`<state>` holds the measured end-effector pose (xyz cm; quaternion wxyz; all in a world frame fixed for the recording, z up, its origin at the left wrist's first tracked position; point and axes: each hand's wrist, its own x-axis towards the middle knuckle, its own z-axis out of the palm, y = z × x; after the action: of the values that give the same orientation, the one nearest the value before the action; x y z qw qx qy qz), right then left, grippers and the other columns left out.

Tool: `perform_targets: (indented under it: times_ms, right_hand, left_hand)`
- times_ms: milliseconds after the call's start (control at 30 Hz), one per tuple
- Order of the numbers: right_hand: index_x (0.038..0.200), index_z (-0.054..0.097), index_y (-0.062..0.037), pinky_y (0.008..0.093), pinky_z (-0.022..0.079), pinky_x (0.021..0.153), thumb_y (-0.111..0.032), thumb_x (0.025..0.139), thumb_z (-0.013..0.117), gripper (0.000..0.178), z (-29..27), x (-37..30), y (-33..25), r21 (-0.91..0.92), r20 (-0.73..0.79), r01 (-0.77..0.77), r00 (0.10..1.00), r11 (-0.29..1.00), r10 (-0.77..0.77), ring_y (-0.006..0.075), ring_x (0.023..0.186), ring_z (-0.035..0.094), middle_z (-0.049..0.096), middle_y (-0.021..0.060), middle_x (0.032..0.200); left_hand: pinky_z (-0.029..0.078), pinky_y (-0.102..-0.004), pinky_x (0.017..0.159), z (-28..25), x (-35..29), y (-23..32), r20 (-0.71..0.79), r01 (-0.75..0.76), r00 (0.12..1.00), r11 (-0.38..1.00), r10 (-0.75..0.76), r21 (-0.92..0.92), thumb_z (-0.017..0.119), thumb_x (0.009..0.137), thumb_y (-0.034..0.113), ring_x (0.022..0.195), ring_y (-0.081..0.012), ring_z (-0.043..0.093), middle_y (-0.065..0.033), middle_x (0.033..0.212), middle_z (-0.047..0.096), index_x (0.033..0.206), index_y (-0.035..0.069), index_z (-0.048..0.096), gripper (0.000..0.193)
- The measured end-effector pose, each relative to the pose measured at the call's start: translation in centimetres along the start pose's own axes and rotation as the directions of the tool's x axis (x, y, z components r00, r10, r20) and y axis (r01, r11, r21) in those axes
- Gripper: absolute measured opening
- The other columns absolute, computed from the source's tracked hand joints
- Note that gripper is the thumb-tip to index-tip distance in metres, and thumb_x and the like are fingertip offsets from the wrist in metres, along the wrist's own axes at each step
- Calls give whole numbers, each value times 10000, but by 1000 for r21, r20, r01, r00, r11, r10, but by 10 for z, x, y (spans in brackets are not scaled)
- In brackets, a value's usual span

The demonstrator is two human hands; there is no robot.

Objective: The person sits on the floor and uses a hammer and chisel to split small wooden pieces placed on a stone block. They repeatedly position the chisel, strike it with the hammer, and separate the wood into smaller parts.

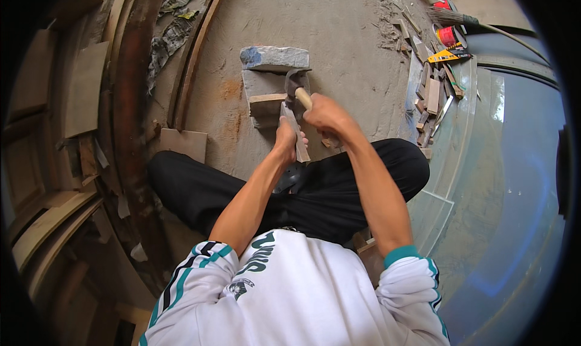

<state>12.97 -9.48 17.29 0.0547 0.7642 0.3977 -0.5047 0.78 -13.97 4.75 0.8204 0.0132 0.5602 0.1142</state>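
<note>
Between my crossed legs, my left hand (287,138) grips a narrow wood strip (300,147), which slants up toward a wooden block (267,105). My right hand (328,116) is closed around the pale wooden handle of a short hand tool (297,78). Its dark metal head is over the upper end of the strip; I cannot tell whether it is a hatchet or a hammer, or whether it touches the wood. Just beyond the block is a rough grey stone (275,58) with a blue patch at its left end.
Boards and wooden frames (91,92) are stacked along the left, beside a long brown beam (136,104). At the right are wood offcuts (431,95), a yellow-handled saw (448,55), a red can (448,36), a broom (454,16) and a glass-like sheet (478,164).
</note>
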Motion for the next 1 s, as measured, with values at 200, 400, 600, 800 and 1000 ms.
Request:
perform_targets:
  times_ms: [200, 400, 600, 800, 1000]
  right_hand:
    - [1109, 536, 127, 444, 541, 502, -96, 835, 556, 354, 19, -6, -3, 120, -189, 49, 982, 992, -26, 362, 568, 691, 681, 284, 797]
    - [1099, 530, 115, 435, 536, 503, -89, 835, 556, 334, 10, -10, -6, 105, -275, 94, 960, 990, -62, 333, 615, 693, 678, 274, 818]
    - [1070, 506, 83, 422, 498, 450, -116, 886, 562, 276, 16, -14, -3, 35, -97, -2, 995, 999, 5, 296, 518, 636, 654, 228, 739]
    - [1105, 516, 108, 438, 528, 492, -78, 839, 563, 328, 24, 5, 6, 10, -199, 52, 979, 999, -49, 362, 604, 683, 675, 273, 800]
    - [1090, 535, 136, 431, 521, 468, -77, 825, 546, 340, 24, 18, -1, -27, -287, 108, 951, 994, -111, 333, 567, 683, 676, 274, 780]
  left_hand:
    - [446, -346, 496, 5, -10, 1, -6, -39, 999, 999, 38, -13, 204, 1046, 588, 543, -176, 488, -28, 708, 492, 1008, 80, 509, 594]
    - [443, -346, 494, 4, -10, 5, -22, -9, 1000, 999, 8, -40, 219, 1051, 581, 535, -176, 479, -27, 695, 487, 1009, 85, 499, 571]
    - [470, -379, 532, -2, 4, 2, 14, -25, 1000, 998, 26, -52, 216, 1045, 586, 572, -208, 517, -65, 752, 514, 1037, 47, 506, 612]
    - [477, -399, 546, -4, 15, -3, 33, -35, 999, 998, 37, -46, 204, 1040, 585, 601, -220, 538, -79, 779, 525, 1044, 38, 506, 625]
    - [480, -394, 545, -4, 17, 0, 55, -30, 998, 999, 33, -45, 198, 1037, 588, 598, -221, 528, -75, 771, 514, 1028, 42, 498, 623]
